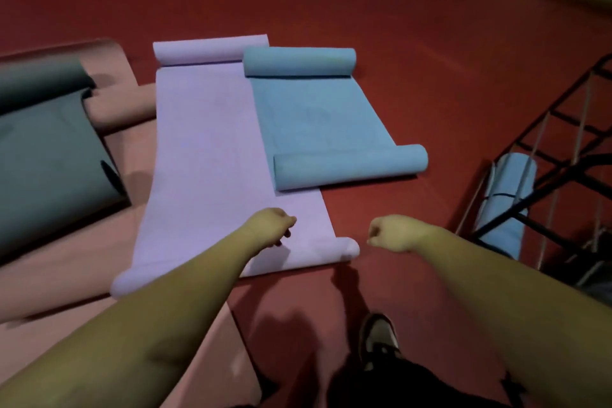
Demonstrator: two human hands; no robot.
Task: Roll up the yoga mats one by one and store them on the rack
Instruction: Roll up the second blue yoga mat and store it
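One rolled light-blue mat (506, 195) is already in the rack (563, 185); the lilac mat (205, 149), teal mat (318, 122), pink mat (66, 258) and dark mat (49, 149) are left (ends curling). Both arms reach forward, the left hand (270, 225) curled above the lilac mat's near end, seemingly gripping nothing, and the right hand (394, 233) an empty fist.

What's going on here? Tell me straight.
A person reaches out over yoga mats on a red floor. The left hand hovers above the near end of the purple mat, the right hand above bare floor. Both are curled and hold nothing. The purple mat and the blue mat beside it lie mostly unrolled, ends curled. One light-blue roll sits in the rack.
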